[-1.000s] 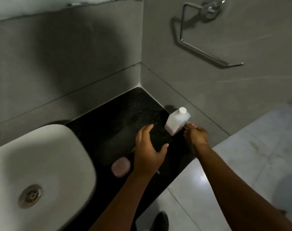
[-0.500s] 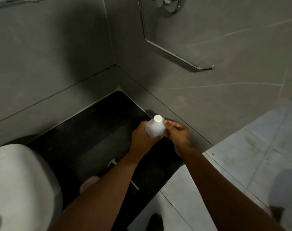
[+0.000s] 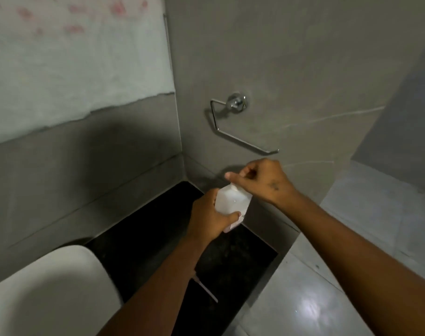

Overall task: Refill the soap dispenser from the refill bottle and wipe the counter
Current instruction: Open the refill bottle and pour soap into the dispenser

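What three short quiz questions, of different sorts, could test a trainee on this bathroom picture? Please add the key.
1. True or false: the left hand holds the white bottle by its body.
2. Where are the right hand's fingers?
A. on the sink rim
B. at the top of the bottle
C. on the towel ring
3. Fill in: the bottle is held above the black ____, to the right of the sink.

Key: 1 true; 2 B; 3 counter. The chrome towel ring on the wall is untouched, and the cap itself is hidden by the fingers.
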